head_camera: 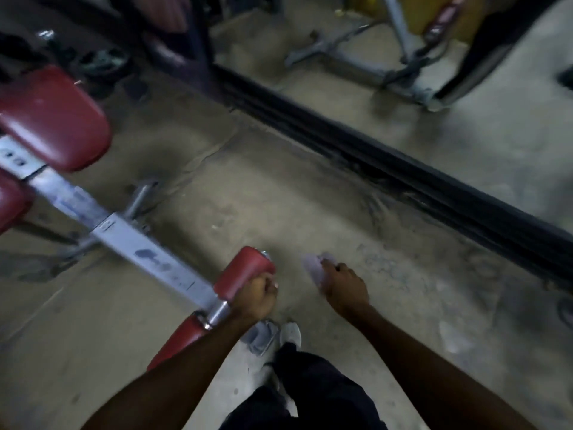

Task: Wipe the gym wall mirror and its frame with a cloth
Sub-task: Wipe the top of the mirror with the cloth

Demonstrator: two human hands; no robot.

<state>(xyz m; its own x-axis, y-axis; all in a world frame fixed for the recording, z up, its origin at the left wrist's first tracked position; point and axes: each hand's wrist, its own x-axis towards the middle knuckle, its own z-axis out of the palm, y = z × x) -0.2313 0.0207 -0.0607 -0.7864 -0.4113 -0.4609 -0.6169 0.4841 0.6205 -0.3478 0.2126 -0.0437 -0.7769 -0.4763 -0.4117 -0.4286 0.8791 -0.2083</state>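
The left hand reaches forward, fingers curled round the red padded roller of a gym bench. Just beside it, the right hand pinches a crumpled pale cloth at its fingertips. Well beyond the cloth runs the black bottom frame of the wall mirror.

We see a dusty concrete floor, scuffed and stained, with a crack running across it toward the wall. A weight bench stands on it at the left on grey steel feet. Along the right the black bottom rail of the mirror frame meets the floor, with grime gathered beside it. Near the lower edge a white shoe is planted on the concrete, and just beside it lies a grey crumpled thing, too blurred for us to name. A dark weight plate lies far back at the left
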